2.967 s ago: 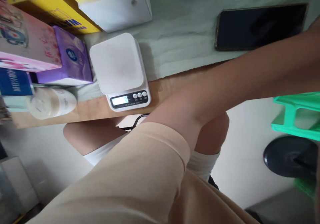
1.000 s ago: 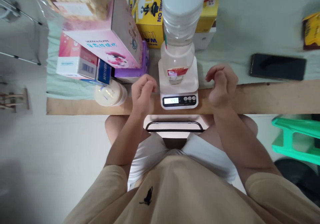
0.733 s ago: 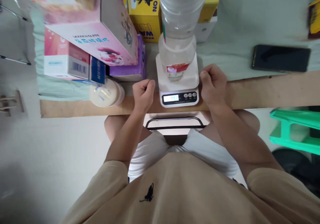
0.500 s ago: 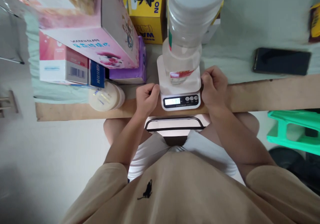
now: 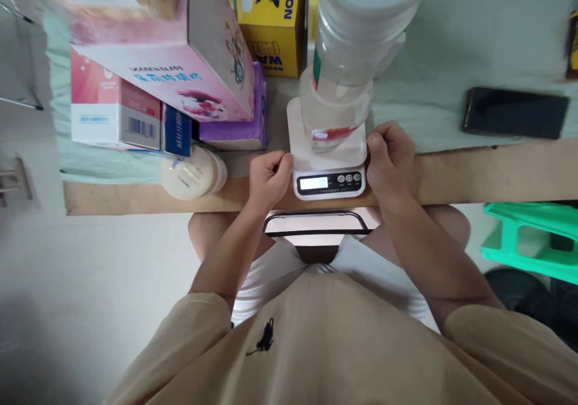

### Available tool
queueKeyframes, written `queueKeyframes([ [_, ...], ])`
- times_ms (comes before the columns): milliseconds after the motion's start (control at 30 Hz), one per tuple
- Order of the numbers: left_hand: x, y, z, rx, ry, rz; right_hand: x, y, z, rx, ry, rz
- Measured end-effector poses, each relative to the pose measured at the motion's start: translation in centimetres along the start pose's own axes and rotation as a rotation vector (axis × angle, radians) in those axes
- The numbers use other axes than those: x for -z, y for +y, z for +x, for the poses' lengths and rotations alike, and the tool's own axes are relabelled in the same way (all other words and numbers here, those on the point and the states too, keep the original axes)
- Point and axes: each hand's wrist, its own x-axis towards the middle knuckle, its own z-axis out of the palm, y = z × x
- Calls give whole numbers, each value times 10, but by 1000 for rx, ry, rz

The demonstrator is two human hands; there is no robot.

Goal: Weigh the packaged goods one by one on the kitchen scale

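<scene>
Left hand: the left hand (image 5: 269, 175) is curled against the left side of the scale (image 5: 329, 176), its fingers (image 5: 276, 163) touching the scale's edge; whether they pinch it or only rest there cannot be told.
Right hand: the right hand (image 5: 389, 159) presses the scale's right side, fingers (image 5: 378, 146) bent round the corner, seemingly grasping it.
Scale: it sits between the two sets of fingers at the near edge of the table (image 5: 451, 176), display lit, digits too blurred to read.
Bottle: a tall clear bottle (image 5: 347, 62) stands upright on the scale's platform, just beyond the fingertips.
Risk, bottle: the bottle looks top-heavy; a jerk or uneven push from either hand would likely tip it.
Risk, edge: the scale is close to the table's edge; pulled nearer, it could slip off toward the lap.
Beside the left fingers: a round white jar (image 5: 193, 173), and boxes (image 5: 171, 50) stacked beyond; a toppling bottle could strike them.
Far right of the right fingers: a dark phone (image 5: 515, 113), well apart.
</scene>
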Motion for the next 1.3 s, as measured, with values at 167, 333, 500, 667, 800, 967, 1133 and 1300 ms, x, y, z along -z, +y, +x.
queueKeyframes([
  [167, 0, -2, 0, -6, 7, -10, 0, 2, 0, -4, -10, -31],
  [333, 0, -2, 1, -14, 1, 6, 0, 3, 0, -2, -9, -16],
  [500, 1, -1, 1, -25, -3, 21, 0, 2, -1, 7, -9, 14],
  [667, 1, 2, 1, -1, 11, -13, 1, -1, 7, -17, 7, -17],
  [800, 2, 2, 2, 16, 28, -41, 2, -3, 16, 0, 70, 16],
  [967, 3, 4, 2, -129, 144, -129, 4, -8, 20, 225, 41, 63],
  [1133, -6, 15, -1, -247, 117, -360, -2, -20, 25, 397, -126, 76],
  [1300, -17, 23, -4, -227, -141, -496, -10, -29, 19, 390, -383, 171],
])
